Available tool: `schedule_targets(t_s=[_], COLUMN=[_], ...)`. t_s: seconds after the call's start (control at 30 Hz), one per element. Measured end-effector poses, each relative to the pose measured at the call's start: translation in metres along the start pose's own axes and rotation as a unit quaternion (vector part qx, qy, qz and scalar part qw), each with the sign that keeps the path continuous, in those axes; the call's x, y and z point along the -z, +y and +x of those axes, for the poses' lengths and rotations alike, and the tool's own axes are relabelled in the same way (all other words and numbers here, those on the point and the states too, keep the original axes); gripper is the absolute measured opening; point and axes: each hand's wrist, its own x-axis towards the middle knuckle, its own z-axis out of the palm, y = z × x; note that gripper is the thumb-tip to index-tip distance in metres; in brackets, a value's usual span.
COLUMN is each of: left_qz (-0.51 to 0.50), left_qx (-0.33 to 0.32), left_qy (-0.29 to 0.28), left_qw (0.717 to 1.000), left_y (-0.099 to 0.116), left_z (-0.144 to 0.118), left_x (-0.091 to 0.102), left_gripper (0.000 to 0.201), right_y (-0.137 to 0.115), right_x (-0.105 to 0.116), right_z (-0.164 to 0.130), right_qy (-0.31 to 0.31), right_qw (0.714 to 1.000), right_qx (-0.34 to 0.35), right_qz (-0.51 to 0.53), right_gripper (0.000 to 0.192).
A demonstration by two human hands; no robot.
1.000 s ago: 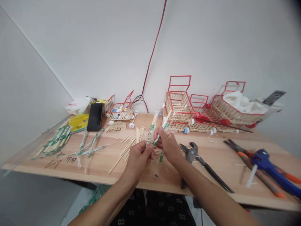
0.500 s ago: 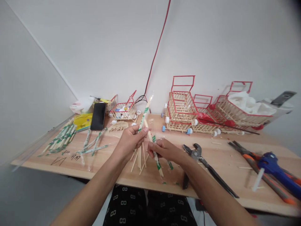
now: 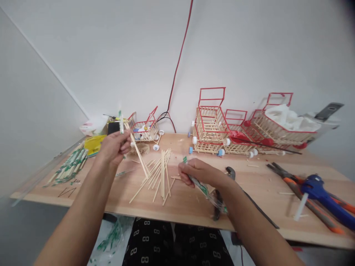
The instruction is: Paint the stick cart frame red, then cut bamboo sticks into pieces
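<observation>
- while raised above the left part of the wooden table (image 3: 194,210), left hand (image 3: 113,147) pinches a wrapped chopstick pair (image 3: 133,147), fingers closed around its upper part; bare wooden end slants down to the right toward the loose sticks, green-printed top pokes up above the fingers.
- right hand (image 3: 198,173), low over the table's middle, closed on a clear green-printed wrapper (image 3: 206,192) that trails down and right past the wrist toward the front edge.
- between the two hands: loose pile of bare chopsticks (image 3: 159,173) fanned out flat on the wood.
- just right of the right hand, partly hidden by the forearm: black pliers (image 3: 229,173), jaws pointing toward the wall.
- far left along the table edge: bundle of wrapped chopsticks (image 3: 68,166), well apart from both hands.
- behind the left hand: black phone (image 3: 113,127), mostly covered by the fingers, beside a yellow packet (image 3: 93,144).
- at the back wall: small stick cart (image 3: 144,129) with red trim, holding bottle caps.
- further right at the back: row of larger stick carts (image 3: 222,129) with red frames and cap wheels; rightmost one holds crumpled white material.
- far right: blue glue gun (image 3: 321,194) lying across orange-handled cutters (image 3: 310,197).
- red and black wire (image 3: 180,62) running down the wall to the table.
</observation>
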Motion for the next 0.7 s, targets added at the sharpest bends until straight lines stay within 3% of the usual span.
schedule_targets(t_s=[0.13,0.27,0.43,0.5,0.57,0.7], left_qz=[0.162,0.240,0.268,0.253,0.231,0.191], left_qx=[0.068,0.044,-0.070,-0.093,-0.081,0.031], left_qy=[-0.051,-0.060,-0.003,-0.010,-0.055,-0.189], left_qw=[0.983,0.968,0.961,0.963,0.968,0.963], left_y=[-0.040,-0.070,-0.068,-0.064,-0.063,-0.071], left_z=[0.000,0.002,-0.015,-0.031,-0.049,-0.079], left_x=[-0.001,-0.009,-0.021,-0.028,-0.038,-0.063], left_gripper=[0.031,0.030,0.036,0.036,0.037,0.039], right_y=[0.006,0.013,0.014,0.012,0.012,0.009], right_x=[-0.001,-0.003,-0.001,0.000,0.001,0.002], right_z=[0.003,0.009,0.014,0.014,0.013,0.011], right_qy=[0.088,0.130,0.211,0.243,0.268,0.289], right_qw=[0.986,0.970,0.944,0.936,0.932,0.921], right_qx=[0.003,-0.008,0.002,0.013,0.020,0.047], right_qz=[0.141,0.204,0.256,0.254,0.244,0.256], right_gripper=[0.044,0.041,0.039,0.039,0.039,0.045])
